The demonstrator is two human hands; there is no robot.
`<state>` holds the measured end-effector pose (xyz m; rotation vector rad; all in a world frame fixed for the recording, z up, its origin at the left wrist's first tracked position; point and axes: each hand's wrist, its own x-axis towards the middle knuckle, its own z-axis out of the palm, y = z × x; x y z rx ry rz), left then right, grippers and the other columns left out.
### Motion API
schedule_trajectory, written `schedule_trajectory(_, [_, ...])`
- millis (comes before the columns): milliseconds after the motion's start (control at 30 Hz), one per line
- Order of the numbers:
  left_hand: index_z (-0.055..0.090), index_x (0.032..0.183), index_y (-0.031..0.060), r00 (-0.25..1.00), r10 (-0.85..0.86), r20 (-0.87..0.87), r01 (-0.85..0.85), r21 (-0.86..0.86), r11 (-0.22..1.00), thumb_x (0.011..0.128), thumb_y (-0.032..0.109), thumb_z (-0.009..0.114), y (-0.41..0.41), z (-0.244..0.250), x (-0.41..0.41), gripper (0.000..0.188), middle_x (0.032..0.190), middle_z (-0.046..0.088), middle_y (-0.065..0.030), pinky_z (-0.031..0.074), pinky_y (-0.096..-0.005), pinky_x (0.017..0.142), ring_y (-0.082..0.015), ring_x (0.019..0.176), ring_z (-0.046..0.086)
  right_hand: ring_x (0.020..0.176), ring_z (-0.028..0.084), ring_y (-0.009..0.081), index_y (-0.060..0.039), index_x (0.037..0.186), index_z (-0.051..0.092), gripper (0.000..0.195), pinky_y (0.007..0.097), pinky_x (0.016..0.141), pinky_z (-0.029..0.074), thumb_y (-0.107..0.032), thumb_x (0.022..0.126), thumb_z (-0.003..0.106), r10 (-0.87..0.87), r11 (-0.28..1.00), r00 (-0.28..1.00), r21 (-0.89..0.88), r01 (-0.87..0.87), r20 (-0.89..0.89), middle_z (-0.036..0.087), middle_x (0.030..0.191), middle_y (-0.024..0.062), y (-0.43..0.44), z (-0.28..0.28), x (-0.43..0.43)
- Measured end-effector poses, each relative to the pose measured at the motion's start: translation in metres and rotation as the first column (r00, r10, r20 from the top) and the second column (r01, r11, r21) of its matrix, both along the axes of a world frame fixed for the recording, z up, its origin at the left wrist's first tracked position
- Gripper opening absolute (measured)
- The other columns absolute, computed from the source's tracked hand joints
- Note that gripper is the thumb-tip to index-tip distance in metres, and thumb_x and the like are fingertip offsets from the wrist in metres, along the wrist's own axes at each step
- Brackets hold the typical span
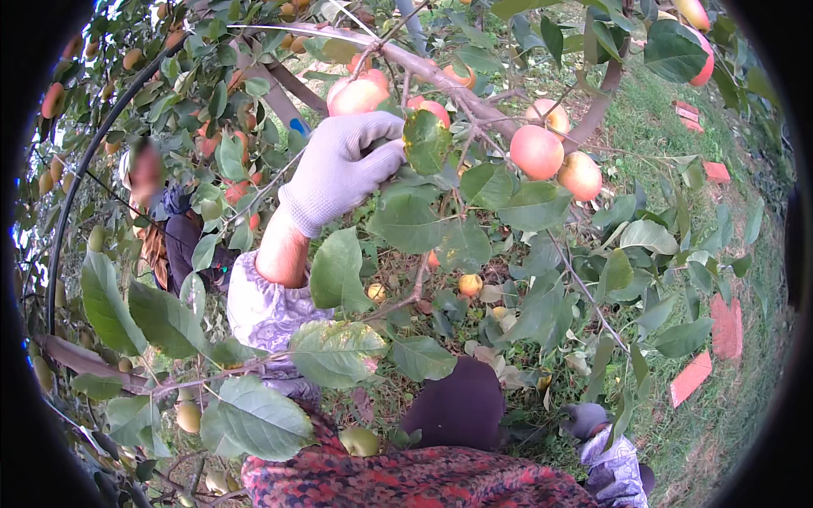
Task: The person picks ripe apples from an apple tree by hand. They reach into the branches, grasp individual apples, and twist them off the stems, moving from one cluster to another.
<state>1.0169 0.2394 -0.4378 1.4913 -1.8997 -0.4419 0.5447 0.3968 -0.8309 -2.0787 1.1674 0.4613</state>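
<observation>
My left hand (346, 168), in a pale knit glove, reaches up among the branches of an apple tree. Its thumb and index finger come together at the edge of a yellow-spotted apple leaf (427, 142). Just above the knuckles hangs a pink-yellow apple (359, 95). To the right, a rosy apple (537, 152) and a paler apple (579, 176) hang side by side under a thick branch (438, 79). Low on the right is my right hand (584, 420), in a grey glove with fingers curled; whether it holds anything cannot be made out.
Leafy twigs (267, 416) cross close before me. A black hose or cable (70, 203) curves down the left side. Another person (181, 228) is among the trees at left. Fallen apples (470, 285) and red brick-like blocks (691, 379) lie on the grass.
</observation>
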Motion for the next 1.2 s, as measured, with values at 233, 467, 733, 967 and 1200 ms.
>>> schedule_trajectory(233, [0.068, 0.103, 0.0092, 0.910, -0.062, 0.410, -0.046, 0.249, 0.967, 0.084, 0.030, 0.068, 0.023, -0.131, 0.105, 0.029, 0.092, 0.069, -0.0133, 0.053, -0.0423, 0.077, -0.0354, 0.088, 0.066, 0.096, 0.067, 0.0363, -0.0264, 0.127, 0.063, 0.054, 0.0448, 0.084, 0.053, -0.052, 0.080, 0.064, 0.044, 0.982, 0.975, 0.190, -0.002, -0.220, 0.071, 0.099, 0.0161, -0.002, -0.009, -0.009])
schedule_trajectory(467, [0.063, 0.108, 0.0024, 0.934, 0.090, 0.345, -0.082, -0.038, 0.996, 0.093, 0.022, 0.062, 0.008, -0.113, 0.009, 0.025, 0.093, 0.065, -0.0144, 0.049, -0.0395, 0.075, -0.0324, 0.087, 0.063, 0.090, 0.069, 0.0337, -0.0206, 0.122, 0.066, 0.051, 0.0449, 0.080, 0.054, -0.049, 0.079, 0.066, -0.062, 0.997, 0.998, 0.043, 0.061, 0.019, 0.071, 0.095, 0.0141, 0.000, 0.017, -0.005])
schedule_trajectory(733, [0.065, 0.101, 0.0075, 0.610, -0.021, 0.792, 0.053, -0.015, 0.998, 0.086, 0.017, 0.059, 0.042, -0.197, -0.046, 0.019, 0.103, 0.063, -0.0088, 0.047, -0.0409, 0.080, -0.0286, 0.092, 0.061, 0.089, 0.064, 0.0372, -0.0106, 0.116, 0.064, 0.051, 0.0479, 0.076, 0.051, -0.037, 0.073, 0.073, 0.061, 0.998, 0.987, -0.017, -0.059, 0.150, 0.066, 0.102, 0.0172, 0.005, 0.006, -0.037])
schedule_trajectory(967, [0.055, 0.133, 0.0095, 0.970, -0.189, 0.153, 0.085, 0.516, 0.852, 0.096, 0.029, 0.058, 0.126, -0.214, -0.152, 0.043, 0.136, 0.053, -0.0179, 0.041, -0.0431, 0.105, -0.0352, 0.125, 0.051, 0.084, 0.062, 0.0363, -0.0111, 0.118, 0.061, 0.039, 0.0480, 0.072, 0.049, -0.030, 0.084, 0.065, -0.059, 0.998, 0.963, 0.004, 0.060, 0.261, 0.065, 0.098, 0.0179, -0.011, 0.071, -0.086])
schedule_trajectory(1200, [0.061, 0.118, 0.0089, 0.910, -0.295, 0.292, 0.190, 0.339, 0.922, 0.091, 0.025, 0.061, 0.158, -0.209, -0.216, 0.032, 0.122, 0.058, -0.0125, 0.040, -0.0484, 0.103, -0.0361, 0.120, 0.050, 0.087, 0.061, 0.0391, -0.0090, 0.129, 0.055, 0.051, 0.0485, 0.077, 0.049, -0.027, 0.083, 0.067, -0.105, 0.994, 0.857, 0.028, 0.105, 0.505, 0.064, 0.104, 0.0188, -0.021, 0.068, -0.128])
